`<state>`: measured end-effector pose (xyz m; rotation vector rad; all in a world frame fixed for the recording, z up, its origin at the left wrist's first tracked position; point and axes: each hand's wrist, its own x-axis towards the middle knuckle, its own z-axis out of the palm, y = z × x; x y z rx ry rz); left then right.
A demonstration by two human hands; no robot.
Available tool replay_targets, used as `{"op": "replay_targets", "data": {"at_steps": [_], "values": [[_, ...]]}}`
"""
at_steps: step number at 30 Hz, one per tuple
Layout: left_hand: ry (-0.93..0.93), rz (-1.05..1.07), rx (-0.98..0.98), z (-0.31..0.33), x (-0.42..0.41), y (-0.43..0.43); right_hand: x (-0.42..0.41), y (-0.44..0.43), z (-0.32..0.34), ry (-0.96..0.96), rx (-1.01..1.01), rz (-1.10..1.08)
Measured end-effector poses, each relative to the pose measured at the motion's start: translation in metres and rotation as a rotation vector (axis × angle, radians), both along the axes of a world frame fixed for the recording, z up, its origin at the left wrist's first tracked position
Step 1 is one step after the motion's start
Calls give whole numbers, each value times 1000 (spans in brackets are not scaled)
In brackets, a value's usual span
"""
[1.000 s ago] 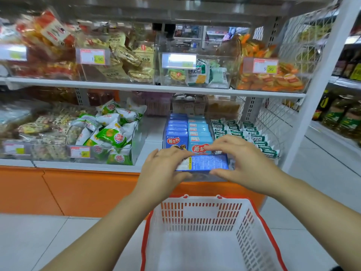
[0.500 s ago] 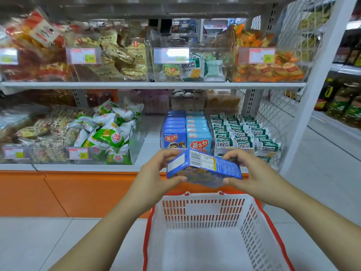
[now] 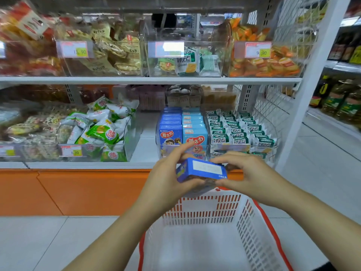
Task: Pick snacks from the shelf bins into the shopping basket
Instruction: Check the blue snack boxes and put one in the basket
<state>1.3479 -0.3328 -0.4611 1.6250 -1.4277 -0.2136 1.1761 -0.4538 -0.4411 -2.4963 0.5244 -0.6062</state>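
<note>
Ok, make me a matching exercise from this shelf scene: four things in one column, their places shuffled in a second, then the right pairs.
1 blue box
2 shopping basket
3 orange packets
4 green and white packets

A upper shelf, rightmost bin
B gripped by left hand and right hand
C lower shelf, clear bin
D below both hands, empty

Pairs: 1-B, 2-D, 3-A, 4-C

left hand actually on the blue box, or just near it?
Touching. The head view shows the left hand gripping the blue box, with fingers over its left end and the thumb beneath it.
</note>
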Motion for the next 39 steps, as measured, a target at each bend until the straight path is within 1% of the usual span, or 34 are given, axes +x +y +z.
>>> {"op": "replay_targets", "data": {"at_steps": [2, 4, 6, 7, 9, 12, 14, 17, 19, 21, 25, 28, 31, 34, 37, 39], "values": [[-2, -18, 19, 1, 0, 0, 0, -5, -8, -19, 98, -10], [-22, -18, 60, 2, 5, 1, -3, -8, -15, -87, 280, -34], [-96, 17, 104, 0, 15, 4, -7, -12, -20, -158, 434, -66], [-125, 38, 119, -1, 21, 6, -9, -15, -23, -189, 489, -74], [-107, 59, 116, -6, 32, 12, -12, -18, -25, -220, 548, -83], [-60, 66, 84, -12, 42, 15, -11, -19, -25, -218, 563, -87], [-37, 71, 64, -11, 43, 15, -9, -17, -23, -230, 522, -83], [-33, 74, 47, -11, 41, 13, -7, -13, -15, -217, 285, -109], [-48, 69, 29, -9, 38, 12, -7, -13, -11, -197, 185, -118], [-20, 63, -9, -4, 32, 13, -8, -18, -12, -206, 236, -111], [31, 25, -70, 5, 15, 13, -12, -26, -31, -234, 547, -85], [109, -36, -47, 7, 9, 10, -17, -29, -44, -238, 732, -86], [189, -80, 23, 8, 16, 8, -13, -30, -49, -230, 832, -80], [405, -85, 71, 3, 31, 2, -4, -32, -42, -225, 823, -107], [555, -27, 75, -7, 47, -11, 10, -39, -30, -255, 755, -153], [635, -25, 57, -10, 56, -21, 20, -44, -21, -266, 696, -166]]}}
